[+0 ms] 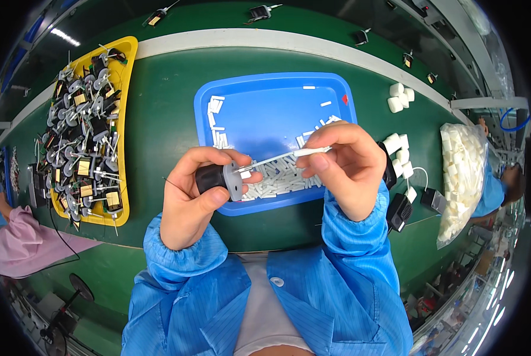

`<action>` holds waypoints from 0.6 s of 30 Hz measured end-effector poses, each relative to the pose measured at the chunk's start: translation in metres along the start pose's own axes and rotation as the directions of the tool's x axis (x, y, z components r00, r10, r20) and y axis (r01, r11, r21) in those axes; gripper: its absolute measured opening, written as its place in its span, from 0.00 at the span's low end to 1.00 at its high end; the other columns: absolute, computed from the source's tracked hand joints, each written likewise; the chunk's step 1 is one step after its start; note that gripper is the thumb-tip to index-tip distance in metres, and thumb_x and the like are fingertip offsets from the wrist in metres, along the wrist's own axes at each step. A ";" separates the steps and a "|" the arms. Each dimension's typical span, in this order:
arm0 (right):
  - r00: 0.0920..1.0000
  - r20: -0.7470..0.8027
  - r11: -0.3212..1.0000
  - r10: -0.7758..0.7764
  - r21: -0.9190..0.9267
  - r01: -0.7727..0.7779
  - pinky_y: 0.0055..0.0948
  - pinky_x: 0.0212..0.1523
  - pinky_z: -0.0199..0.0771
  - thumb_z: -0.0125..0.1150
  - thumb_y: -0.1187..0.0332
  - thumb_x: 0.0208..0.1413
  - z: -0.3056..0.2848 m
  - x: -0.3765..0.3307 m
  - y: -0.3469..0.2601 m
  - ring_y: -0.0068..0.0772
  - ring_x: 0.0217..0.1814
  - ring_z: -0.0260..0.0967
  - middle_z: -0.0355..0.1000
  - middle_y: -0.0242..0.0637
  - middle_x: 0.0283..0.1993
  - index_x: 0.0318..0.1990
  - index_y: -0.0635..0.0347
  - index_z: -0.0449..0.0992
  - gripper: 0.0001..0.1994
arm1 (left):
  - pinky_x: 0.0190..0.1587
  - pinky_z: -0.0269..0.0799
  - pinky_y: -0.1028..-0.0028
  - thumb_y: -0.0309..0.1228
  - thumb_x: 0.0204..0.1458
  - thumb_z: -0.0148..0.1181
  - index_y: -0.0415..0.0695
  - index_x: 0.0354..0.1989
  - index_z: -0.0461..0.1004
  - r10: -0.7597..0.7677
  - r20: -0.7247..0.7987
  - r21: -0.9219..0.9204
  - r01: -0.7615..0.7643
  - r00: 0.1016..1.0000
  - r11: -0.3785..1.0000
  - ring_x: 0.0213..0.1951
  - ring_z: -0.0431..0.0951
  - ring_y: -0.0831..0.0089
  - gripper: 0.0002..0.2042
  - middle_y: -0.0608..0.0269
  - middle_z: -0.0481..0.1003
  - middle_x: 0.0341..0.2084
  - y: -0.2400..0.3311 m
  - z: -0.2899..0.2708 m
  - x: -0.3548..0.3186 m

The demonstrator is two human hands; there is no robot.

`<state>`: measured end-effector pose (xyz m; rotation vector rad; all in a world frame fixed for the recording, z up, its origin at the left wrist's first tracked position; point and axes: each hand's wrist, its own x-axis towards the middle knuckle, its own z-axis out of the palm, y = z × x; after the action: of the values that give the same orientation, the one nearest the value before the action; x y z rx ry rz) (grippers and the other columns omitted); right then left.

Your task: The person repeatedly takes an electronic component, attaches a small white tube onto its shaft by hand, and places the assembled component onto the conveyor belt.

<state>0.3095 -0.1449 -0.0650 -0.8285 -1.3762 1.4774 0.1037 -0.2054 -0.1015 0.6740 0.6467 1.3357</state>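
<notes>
My left hand is closed around a small black part with a grey flange, whose flange faces right. From the flange thin pale leads stretch up and right to my right hand. Between thumb and forefinger that hand pinches a slim white sleeve at the leads' far end. Whether the leads run inside the sleeve, I cannot tell. Under both hands sits a blue tray holding many short white tubes, piled most thickly along its near side.
A yellow tray heaped with similar black parts stands at the left. White foam-like pieces, black adapters and a clear bag of white pieces lie at the right. Beyond a pale rail, several parts lie on a green strip. Other people's sleeves show at both sides.
</notes>
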 end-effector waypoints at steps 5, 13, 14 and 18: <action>0.998 0.055 0.992 0.013 -0.124 -0.006 0.22 0.33 0.78 0.59 0.83 0.46 -0.001 0.003 0.001 0.28 0.37 0.73 0.73 0.41 0.36 0.35 0.68 0.75 0.08 | 0.50 0.71 0.63 0.27 0.49 0.61 0.37 0.46 0.64 -0.062 0.034 0.030 0.061 0.998 0.998 0.46 0.75 0.54 0.18 0.47 0.70 0.46 0.000 0.000 0.003; 0.926 0.292 0.748 -0.239 -0.552 0.367 0.29 0.27 0.69 0.65 0.74 0.42 -0.004 0.017 0.009 0.35 0.28 0.70 0.73 0.36 0.27 0.29 0.62 0.77 0.05 | 0.36 0.78 0.77 0.33 0.54 0.54 0.40 0.50 0.62 -0.263 0.034 0.017 0.263 0.964 0.965 0.41 0.78 0.60 0.18 0.50 0.70 0.47 0.001 0.000 0.011; 0.916 0.313 0.712 -0.251 -0.582 0.394 0.29 0.26 0.69 0.65 0.73 0.42 -0.006 0.018 0.010 0.35 0.28 0.70 0.73 0.35 0.27 0.28 0.61 0.76 0.05 | 0.37 0.78 0.77 0.33 0.55 0.54 0.40 0.50 0.62 -0.289 0.026 0.011 0.289 0.957 0.957 0.41 0.78 0.60 0.17 0.51 0.70 0.47 0.001 0.001 0.012; 0.904 0.365 0.677 -0.224 -0.609 0.413 0.29 0.25 0.68 0.66 0.71 0.41 -0.007 0.024 0.015 0.35 0.25 0.68 0.72 0.35 0.25 0.26 0.61 0.75 0.06 | 0.38 0.78 0.75 0.32 0.55 0.52 0.40 0.50 0.62 -0.347 0.013 -0.001 0.347 0.938 0.938 0.41 0.78 0.60 0.16 0.51 0.70 0.46 0.003 0.003 0.015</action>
<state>0.3055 -0.1194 -0.0777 -0.7723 -2.2087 0.7984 0.1059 -0.1905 -0.0976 0.5350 0.7167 1.0036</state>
